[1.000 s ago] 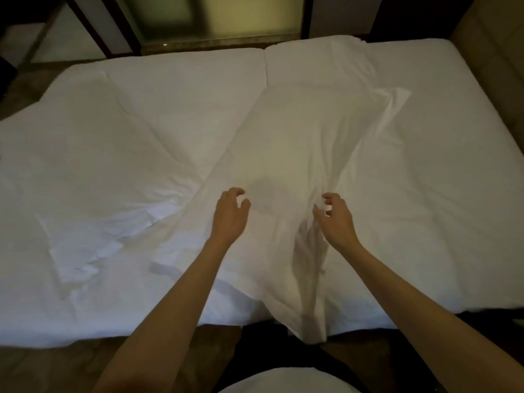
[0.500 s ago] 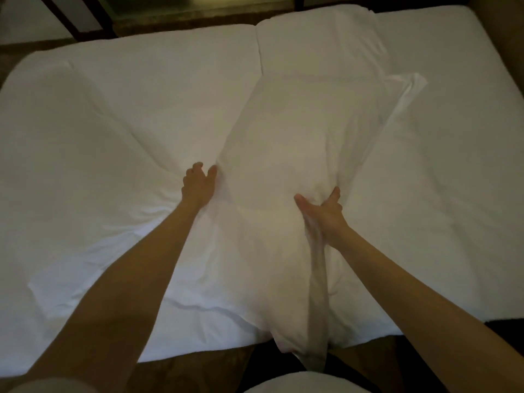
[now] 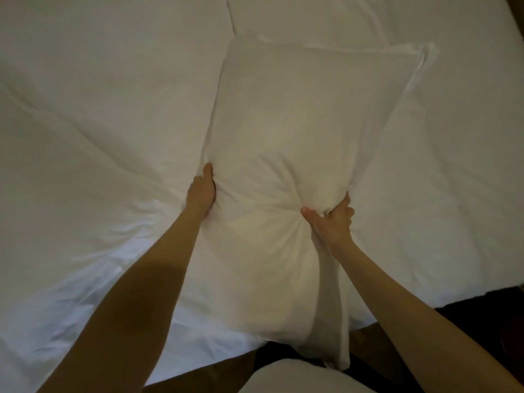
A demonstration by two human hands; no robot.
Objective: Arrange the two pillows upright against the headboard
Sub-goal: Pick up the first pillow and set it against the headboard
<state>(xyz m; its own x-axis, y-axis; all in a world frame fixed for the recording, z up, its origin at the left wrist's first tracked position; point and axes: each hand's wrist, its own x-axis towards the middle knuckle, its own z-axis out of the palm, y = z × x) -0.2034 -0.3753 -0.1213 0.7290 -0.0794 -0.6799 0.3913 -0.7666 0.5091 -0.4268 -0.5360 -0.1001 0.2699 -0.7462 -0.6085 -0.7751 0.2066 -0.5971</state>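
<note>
A white pillow [image 3: 297, 143] lies lengthwise on the bed [image 3: 99, 123], its lower end hanging over the near edge. The left hand [image 3: 202, 192] clasps its left side, while the right hand [image 3: 331, 219] bunches a fold of the cover at its right side, so the pillow sits between both hands.

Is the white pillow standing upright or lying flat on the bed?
Lying flat: the white pillow rests lengthwise on the white bed sheet, near end overhanging the edge.

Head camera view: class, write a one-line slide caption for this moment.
Both hands, left hand and right hand, grip a white pillow lying on the white bed.
</note>
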